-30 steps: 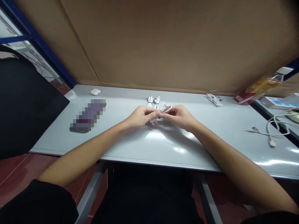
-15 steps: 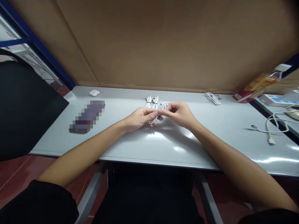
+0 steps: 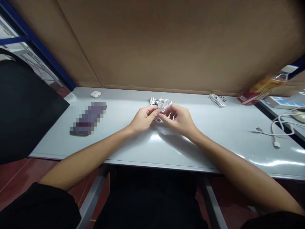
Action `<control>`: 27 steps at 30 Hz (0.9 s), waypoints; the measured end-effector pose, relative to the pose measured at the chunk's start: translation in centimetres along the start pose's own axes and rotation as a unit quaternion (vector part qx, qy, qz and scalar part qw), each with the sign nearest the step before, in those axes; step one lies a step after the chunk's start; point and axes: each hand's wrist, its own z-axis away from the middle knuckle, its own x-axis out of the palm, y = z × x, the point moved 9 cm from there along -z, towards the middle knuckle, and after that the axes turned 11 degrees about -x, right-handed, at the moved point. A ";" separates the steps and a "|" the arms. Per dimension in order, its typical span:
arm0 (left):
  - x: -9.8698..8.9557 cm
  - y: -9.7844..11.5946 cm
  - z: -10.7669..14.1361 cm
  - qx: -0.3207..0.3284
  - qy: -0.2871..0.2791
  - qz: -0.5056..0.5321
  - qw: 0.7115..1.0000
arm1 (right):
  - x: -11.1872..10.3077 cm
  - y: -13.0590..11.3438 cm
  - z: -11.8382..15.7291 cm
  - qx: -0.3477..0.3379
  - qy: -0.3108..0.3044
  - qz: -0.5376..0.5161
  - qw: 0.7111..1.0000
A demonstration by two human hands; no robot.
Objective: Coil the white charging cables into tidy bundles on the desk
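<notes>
A coiled white cable (image 3: 164,104) is held up over the middle of the grey table, its loops fanned out at the top. My left hand (image 3: 143,119) pinches it from the left between thumb and fingers. From the right, my right hand (image 3: 178,119) has its fingertips closed on the lower part of the same coil. Just behind the hands lies a tied white cable bundle (image 3: 152,101), partly covered by the held coil. The fingers hide the middle of the coil.
The grey table (image 3: 133,152) carries a blurred dark flat object (image 3: 89,119) and a white case (image 3: 96,94) at left. Farther right are another cable bundle (image 3: 217,100), a tilted bottle (image 3: 263,87) and a loose white cable (image 3: 276,135). A cardboard panel (image 3: 154,44) stands behind.
The held coil has turned more upright and shifted slightly left, its loops now spread upward and covering one of the tied bundles. Both hands still hold it.
</notes>
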 end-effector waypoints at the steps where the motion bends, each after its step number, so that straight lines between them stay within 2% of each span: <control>1: 0.0 0.0 0.0 -0.001 0.001 -0.001 1.000 | 0.1 -0.1 0.0 -0.007 0.001 0.004 1.000; 7: 0.0 -0.6 0.0 -0.035 0.009 0.009 0.999 | 0.3 0.2 -0.1 -0.008 -0.025 0.019 0.999; 13: 0.0 -1.1 -0.2 -0.044 0.010 0.039 0.998 | 0.2 -0.7 -0.4 -0.062 -0.035 0.056 0.996; 15: -0.1 -1.1 -0.2 -0.035 0.016 0.048 0.998 | 0.2 -0.3 -0.3 -0.037 -0.033 0.029 0.998; 19: -0.4 -1.1 -0.3 -0.020 0.027 0.049 0.998 | 0.8 1.6 0.1 0.074 -0.044 -0.088 0.992; 21: -0.4 -1.1 -0.3 -0.014 0.029 0.042 0.999 | 1.3 2.4 0.3 0.126 -0.048 -0.159 0.978; 23: -0.4 -1.2 -0.4 -0.009 0.029 0.035 0.999 | 1.8 3.1 0.7 0.185 -0.046 -0.242 0.951; 27: -0.1 -1.0 -0.4 0.004 0.023 0.040 0.999 | 3.4 4.1 1.7 0.311 -0.052 -0.400 0.860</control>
